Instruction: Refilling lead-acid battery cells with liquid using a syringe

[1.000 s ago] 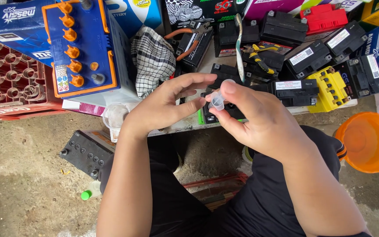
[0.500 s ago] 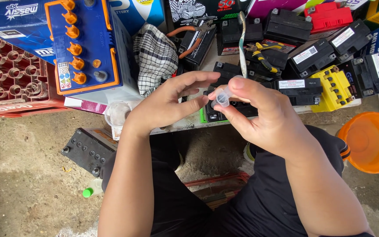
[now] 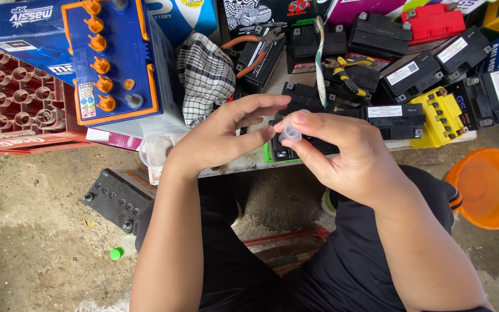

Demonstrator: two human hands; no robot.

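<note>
Only the head view to go on. Both hands are up over the front edge of the worktop (image 3: 244,164). The right hand (image 3: 347,156) is pinching a small clear plastic cap (image 3: 290,132) between thumb and fingers, and the left hand (image 3: 226,136) is half open, fingers curled toward the cap and touching it or close to it; hard to tell which.

Progress-wise, I'd say the cap is still being fiddled with in mid-air, not fitted onto anything yet. It sits right above a small black battery with a green base (image 3: 287,151) at the worktop edge, apart from it.

Stuff around: a big blue battery with orange caps (image 3: 119,63) to the left, a checkered cloth (image 3: 206,75) beside it, orange-handled pliers (image 3: 249,49), yellow-handled pliers (image 3: 350,66), a yellow battery (image 3: 443,118) and a red battery (image 3: 434,20) among lots of black ones. On the floor there's a black battery (image 3: 116,196), a red crate (image 3: 12,98) and an orange basin (image 3: 489,185). Nothing really blocks the hands, it's just crowded behind them.
</note>
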